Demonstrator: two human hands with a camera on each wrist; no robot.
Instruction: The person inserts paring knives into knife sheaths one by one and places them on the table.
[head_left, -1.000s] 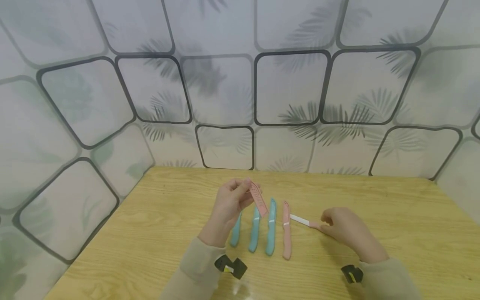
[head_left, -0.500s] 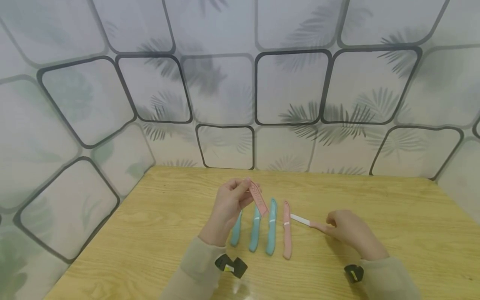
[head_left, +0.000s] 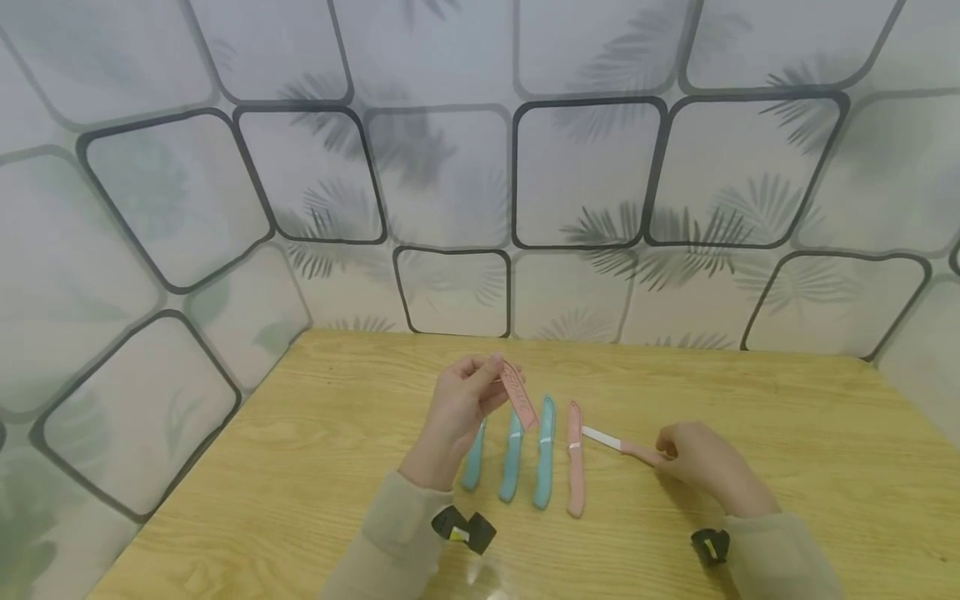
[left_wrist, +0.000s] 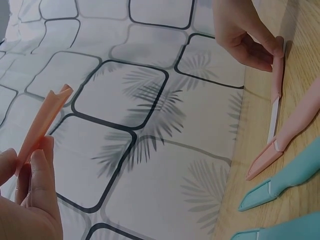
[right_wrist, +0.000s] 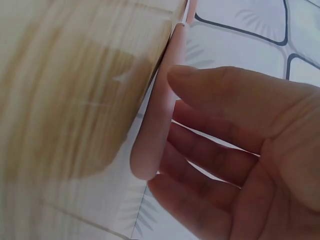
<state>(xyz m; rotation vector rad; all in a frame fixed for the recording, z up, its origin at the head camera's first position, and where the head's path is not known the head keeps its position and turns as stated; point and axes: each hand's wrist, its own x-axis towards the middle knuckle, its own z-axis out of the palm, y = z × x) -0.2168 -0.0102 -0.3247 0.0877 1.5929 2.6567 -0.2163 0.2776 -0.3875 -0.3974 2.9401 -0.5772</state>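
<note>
In the head view my left hand (head_left: 468,392) pinches a pink knife sheath (head_left: 519,398) between thumb and fingers, raised over the table. Its flattened mouth faces up in the left wrist view, where the sheath (left_wrist: 42,125) appears unoccupied. At the right, my right hand (head_left: 705,462) holds a small pink-handled knife (head_left: 637,451) near the handle's end. Thumb on one side and fingers on the other meet the handle (right_wrist: 162,110) in the right wrist view. The knife's white blade (head_left: 602,437) is bare and low at the table, pointing left towards a sheathed pink knife (head_left: 575,467).
Left of the sheathed pink knife, several sheathed teal knives (head_left: 543,458) lie in a row; my left hand and the raised sheath partly cover some. The wooden table (head_left: 337,442) ends at a patterned wall covering (head_left: 450,192) at the back and left.
My right hand has slid slightly right along the knife, so more of the pink handle shows. The left hand and sheath stay nearly still; the sheath has turned slightly.
</note>
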